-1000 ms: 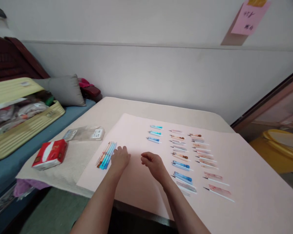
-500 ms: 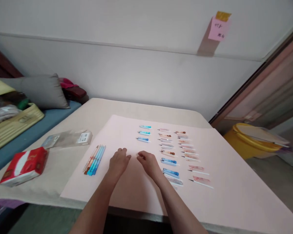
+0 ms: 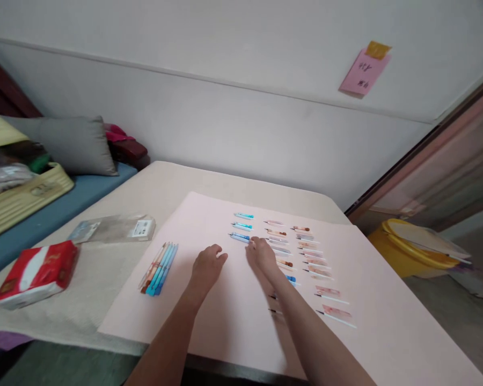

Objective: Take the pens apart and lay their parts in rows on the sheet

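Note:
A pink paper sheet (image 3: 209, 214) covers the table. On it lie rows of small pens with their refills pulled out: blue ones (image 3: 241, 225) in the left column, pink and brown ones (image 3: 312, 260) to the right. My right hand (image 3: 261, 253) reaches forward with curled fingers touching the nearest blue pen (image 3: 239, 236) of the left column; whether it grips that pen is unclear. My left hand (image 3: 208, 266) rests on the sheet just left of it, fingers loosely bent and holding nothing. A bundle of blue and orange pens (image 3: 159, 261) lies further left.
A red tissue pack (image 3: 34, 273) and a clear plastic packet (image 3: 112, 228) lie on the beige cloth at the left. An open yellow suitcase (image 3: 20, 198) and grey pillow (image 3: 72, 145) sit on the bed. A yellow tub (image 3: 410, 252) stands at the right, a pink note (image 3: 362, 69) on the wall.
My right hand moved forward from the middle of the sheet to the nearest blue pen in the left column. My left hand shifted slightly forward. The view swung a little.

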Tool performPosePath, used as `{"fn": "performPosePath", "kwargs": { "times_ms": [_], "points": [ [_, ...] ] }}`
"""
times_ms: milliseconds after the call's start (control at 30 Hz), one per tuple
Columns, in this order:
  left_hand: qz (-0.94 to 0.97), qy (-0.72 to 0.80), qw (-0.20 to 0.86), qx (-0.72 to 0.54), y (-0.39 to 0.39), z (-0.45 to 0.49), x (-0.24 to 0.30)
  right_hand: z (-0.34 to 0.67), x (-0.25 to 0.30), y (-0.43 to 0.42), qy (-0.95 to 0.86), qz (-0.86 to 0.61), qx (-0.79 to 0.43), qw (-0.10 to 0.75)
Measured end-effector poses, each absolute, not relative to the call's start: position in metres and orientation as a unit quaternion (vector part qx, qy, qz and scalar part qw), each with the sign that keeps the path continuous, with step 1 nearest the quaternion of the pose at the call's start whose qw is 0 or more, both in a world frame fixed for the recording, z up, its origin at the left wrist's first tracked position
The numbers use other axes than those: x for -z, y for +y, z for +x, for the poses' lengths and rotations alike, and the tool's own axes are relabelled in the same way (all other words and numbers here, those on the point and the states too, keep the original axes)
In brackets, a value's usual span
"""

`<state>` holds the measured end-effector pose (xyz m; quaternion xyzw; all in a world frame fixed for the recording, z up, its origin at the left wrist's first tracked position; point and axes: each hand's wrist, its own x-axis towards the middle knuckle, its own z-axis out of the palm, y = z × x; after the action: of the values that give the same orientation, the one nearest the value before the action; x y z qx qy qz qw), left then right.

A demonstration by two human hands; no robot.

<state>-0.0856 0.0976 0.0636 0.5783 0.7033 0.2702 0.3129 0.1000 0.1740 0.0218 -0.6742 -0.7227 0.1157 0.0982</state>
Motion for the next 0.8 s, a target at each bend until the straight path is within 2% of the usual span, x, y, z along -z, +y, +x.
{"fn": "performPosePath", "kwargs": {
  "times_ms": [233,433,800],
  "points": [
    [0.583,0.709,0.307,-0.251,0.099,-0.088,-0.064,0.09,-0.009,0.197,-0.743,-0.66,-0.09,0.068],
    [0.602,0.71,0.293,-0.218,0.1,-0.089,-0.063,0.086,-0.008,0.196,-0.753,-0.647,-0.114,0.038],
    [0.621,0.715,0.272,-0.171,0.095,-0.086,-0.059,0.088,-0.012,0.081,-0.759,-0.637,-0.131,-0.012]
  ]
}}
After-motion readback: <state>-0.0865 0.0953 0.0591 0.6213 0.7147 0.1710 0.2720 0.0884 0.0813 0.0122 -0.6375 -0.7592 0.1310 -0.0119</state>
